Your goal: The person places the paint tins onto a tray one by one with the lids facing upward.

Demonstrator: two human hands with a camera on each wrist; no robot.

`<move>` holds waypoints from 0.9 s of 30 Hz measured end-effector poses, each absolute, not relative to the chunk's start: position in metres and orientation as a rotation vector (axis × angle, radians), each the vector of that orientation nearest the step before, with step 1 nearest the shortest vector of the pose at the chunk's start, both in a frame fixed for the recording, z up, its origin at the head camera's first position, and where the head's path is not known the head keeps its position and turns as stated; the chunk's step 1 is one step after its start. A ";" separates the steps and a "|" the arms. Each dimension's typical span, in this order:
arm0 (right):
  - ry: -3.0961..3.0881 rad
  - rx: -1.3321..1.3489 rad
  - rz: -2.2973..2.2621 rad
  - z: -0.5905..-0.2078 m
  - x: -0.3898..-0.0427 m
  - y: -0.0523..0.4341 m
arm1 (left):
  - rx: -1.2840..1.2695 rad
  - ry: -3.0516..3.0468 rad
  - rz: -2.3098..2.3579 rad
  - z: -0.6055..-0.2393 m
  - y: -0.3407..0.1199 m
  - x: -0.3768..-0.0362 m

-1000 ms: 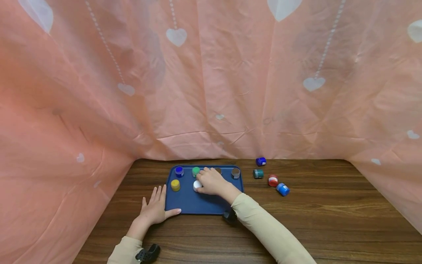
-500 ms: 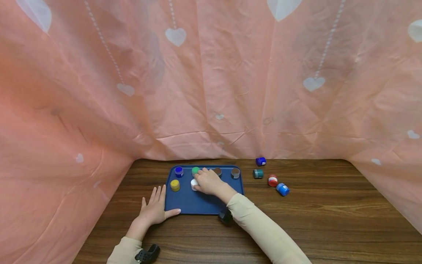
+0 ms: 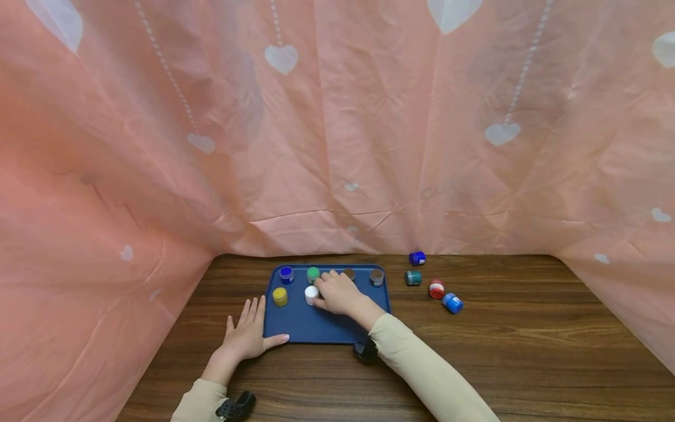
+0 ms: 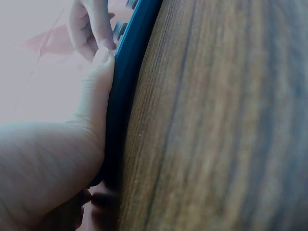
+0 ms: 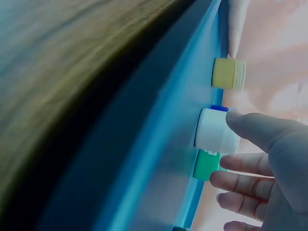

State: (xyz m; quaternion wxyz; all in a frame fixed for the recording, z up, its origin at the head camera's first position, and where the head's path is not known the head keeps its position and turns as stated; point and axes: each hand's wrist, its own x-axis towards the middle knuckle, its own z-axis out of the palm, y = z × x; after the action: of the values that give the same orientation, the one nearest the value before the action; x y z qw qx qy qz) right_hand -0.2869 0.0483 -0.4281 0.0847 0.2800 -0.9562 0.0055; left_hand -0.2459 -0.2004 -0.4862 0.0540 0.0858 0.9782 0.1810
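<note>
the white jar (image 3: 312,295) stands upright on the tray (image 3: 316,328), left of its middle, with the yellow jar (image 3: 280,296) nearer the tray's left edge. the right hand (image 3: 341,293) is over the tray, just beside the white jar, thumb and fingers spread apart rather than pinching; whether the thumb touches the jar i cannot tell. the left hand (image 3: 246,336) lies spread at the tray's near left corner, its thumb on the rim. along the tray's far side stand the blue jar (image 3: 286,275), the green jar (image 3: 313,275), the part-hidden brown jar (image 3: 349,273) and the dark brown jar (image 3: 377,277). right of the tray, the navy jar (image 3: 417,258), the teal jar (image 3: 413,278), the red jar (image 3: 436,288) and the light blue jar (image 3: 452,302) are on the table (image 3: 527,340).
</note>
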 end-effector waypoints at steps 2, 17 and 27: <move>-2.846 0.829 0.019 -0.429 -0.285 0.053 | 0.261 2.972 0.549 -0.485 -0.200 -0.245; -2.829 0.805 0.183 -0.427 -0.267 0.096 | 0.253 2.943 0.536 -0.470 -0.196 -0.238; -2.746 0.801 0.191 -0.432 -0.250 0.124 | 0.253 2.941 0.518 -0.472 -0.198 -0.239</move>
State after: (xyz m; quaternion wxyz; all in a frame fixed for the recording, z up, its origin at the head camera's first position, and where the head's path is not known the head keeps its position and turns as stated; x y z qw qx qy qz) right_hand -0.2503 0.1241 -0.4323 0.1368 0.2766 -0.9489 0.0660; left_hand -0.2391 -0.1979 -0.4724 0.0720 0.0843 0.9788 0.1725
